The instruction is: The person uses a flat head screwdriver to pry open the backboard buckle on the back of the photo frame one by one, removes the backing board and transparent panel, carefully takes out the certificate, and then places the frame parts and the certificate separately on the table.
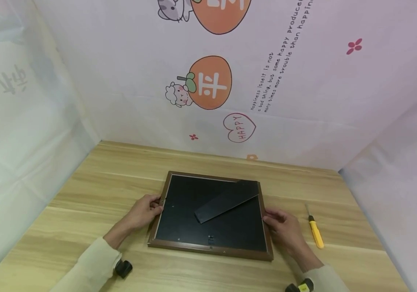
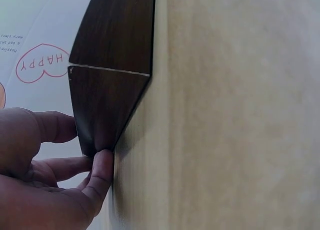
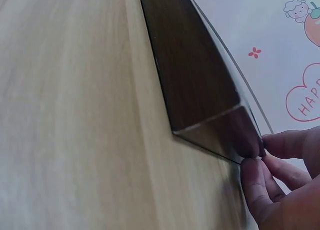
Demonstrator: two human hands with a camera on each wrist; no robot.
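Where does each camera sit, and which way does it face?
Head: on the head, facing forward and down at the picture frame; left hand, right hand and both sleeves show.
Left wrist: on that wrist, facing the picture frame's near left corner; only the left hand shows.
Right wrist: on that wrist, facing the near right corner; only the right hand shows.
Both wrist views share table and HAPPY heart.
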